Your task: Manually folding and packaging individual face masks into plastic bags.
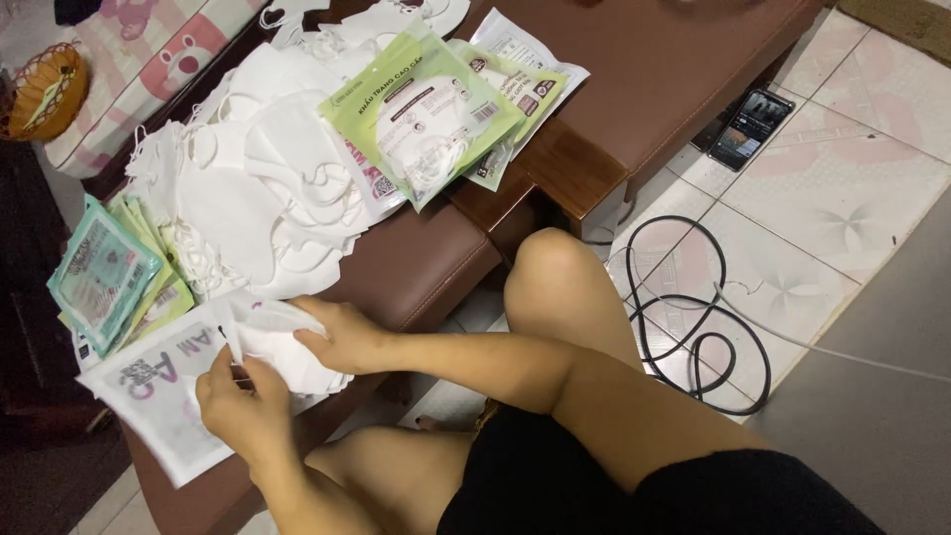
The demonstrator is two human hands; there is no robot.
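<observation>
Two hands work at the near end of the brown bench (436, 267), and we see both busy with one white face mask (287, 342) and a white printed pouch (149, 396). The left hand (243, 406) lies on the pouch with its fingers curled, pinching the pouch's open edge beside the mask. The right hand (347, 337) reaches across from the right, its fingers closed on the folded mask, which sits partly on the pouch's mouth; we cannot tell how far inside it goes. The pouch overhangs the bench's near edge.

Just beyond the hands we find a loose heap of white masks (253, 188) spread over the bench. Left of that heap lies a stack of teal and green packets (104, 282). Farther back, green packed masks (421, 114) rest overlapping on the heap's far side. On the tiled floor (842, 218) a black cable (693, 327) coils near the knee (555, 263), and a phone (750, 127) lies well apart beside the bench.
</observation>
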